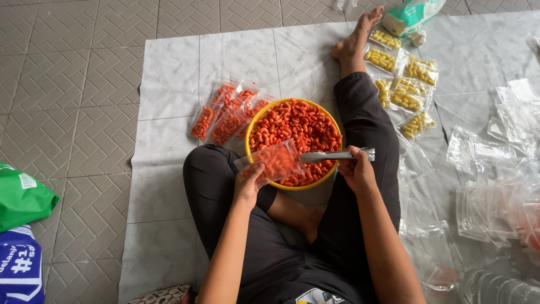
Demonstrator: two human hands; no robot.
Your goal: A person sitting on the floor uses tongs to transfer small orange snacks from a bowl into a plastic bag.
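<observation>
- Left hand (247,184): was closed on the lower edge of a small clear plastic pouch part-filled with orange-red curled snacks (271,161), thumb on the near face, fingers behind.
- Pouch: was held over the near-left rim of the bowl; its long axis ran from lower left to upper right, and its far end lay just beside the tips of the tongs. Whether the mouth stood open could not be told.
- Right hand (356,169): was clasped around the handle end of a pair of flat silver metal tongs (336,156).
- Tongs: long axis was nearly level across the frame, handle to the right, tips pointing left toward the pouch, over the near part of the bowl; the arms looked pressed close together.
- Round yellow plastic bowl (251,130): was heaped with orange-red curled snacks, resting on the mat between the person's legs.
- Filled clear pouches of orange-red snacks (224,117): were in a loose heap touching the bowl's left side.
- Filled clear pouches of yellow snacks (404,84): were spread to the right of the outstretched leg, near the foot.
- Empty clear plastic pouches (489,186): were piled at the far right.
- Pale marbled sheet (169,73): was spread over the grey tiled floor, under all of the above.
- Green plastic bag (22,197): was at the left edge, well apart from the bowl.
</observation>
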